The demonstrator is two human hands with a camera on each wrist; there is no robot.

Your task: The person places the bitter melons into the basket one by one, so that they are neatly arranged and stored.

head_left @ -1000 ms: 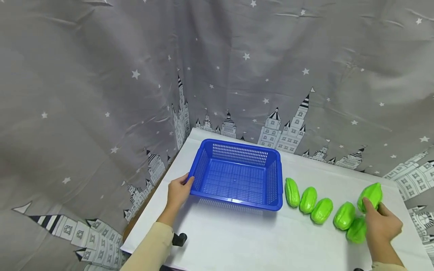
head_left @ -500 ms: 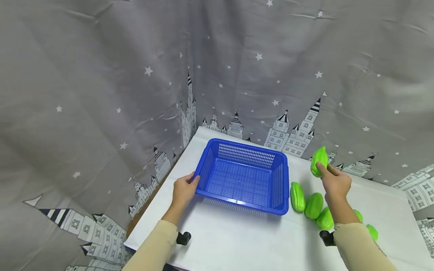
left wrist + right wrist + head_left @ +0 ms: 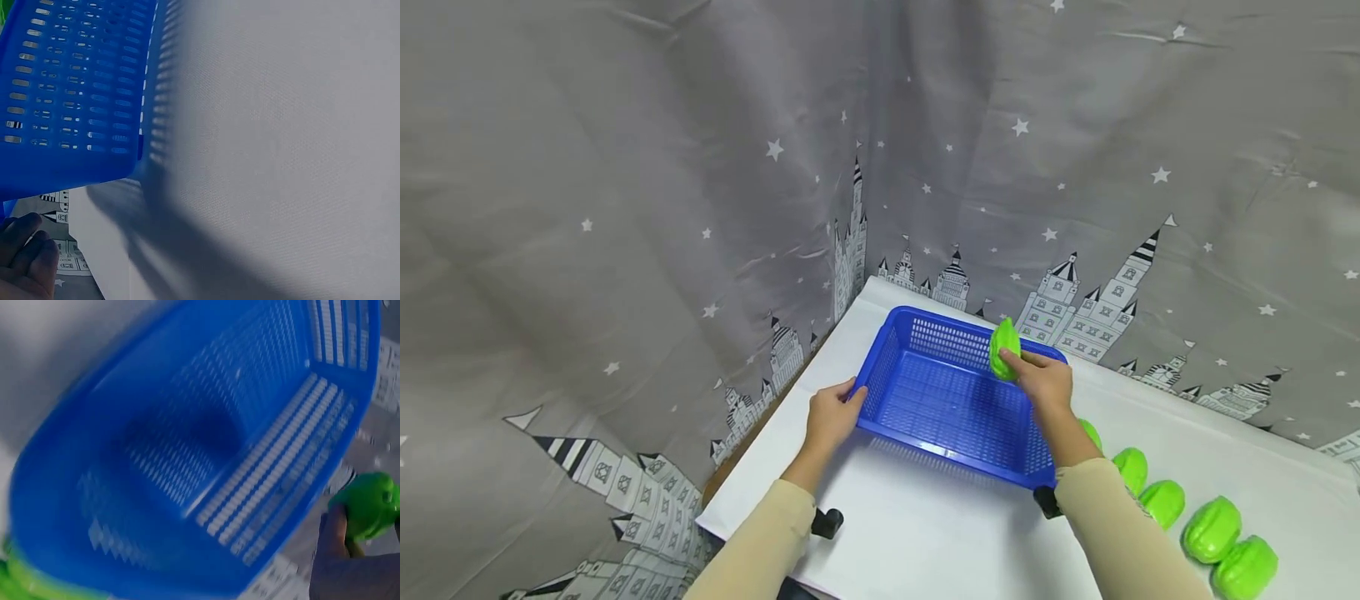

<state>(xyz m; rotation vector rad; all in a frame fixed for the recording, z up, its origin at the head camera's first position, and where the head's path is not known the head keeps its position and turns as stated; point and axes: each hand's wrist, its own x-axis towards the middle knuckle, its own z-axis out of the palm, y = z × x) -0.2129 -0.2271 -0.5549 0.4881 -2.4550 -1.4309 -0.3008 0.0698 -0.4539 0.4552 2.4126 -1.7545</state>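
A blue perforated plastic basket point(image 3: 947, 452) stands on the white-covered table. My left hand point(image 3: 833, 415) holds its left rim, thumb on top. In the left wrist view the curled fingers of that hand point(image 3: 28, 256) show below the basket's corner point(image 3: 75, 165). My right hand point(image 3: 1047, 385) pinches a bright green ridged fruit point(image 3: 1002, 348), pointed at the top, like a star fruit. It is held above the basket's far right part. The right wrist view shows the same fruit point(image 3: 365, 506) in the fingers, with the basket's inside bare.
Several more green ridged fruits point(image 3: 1212, 531) lie in a slanting row on the table right of the basket; my right forearm partly covers the nearest one point(image 3: 1090, 433). A grey curtain point(image 3: 737, 125) printed with stars and castles hangs behind and left of the table.
My right hand has lifted the green ridged fruit from the right end of the row and carried it left, over the basket. The left hand keeps its hold; the head view has turned right.
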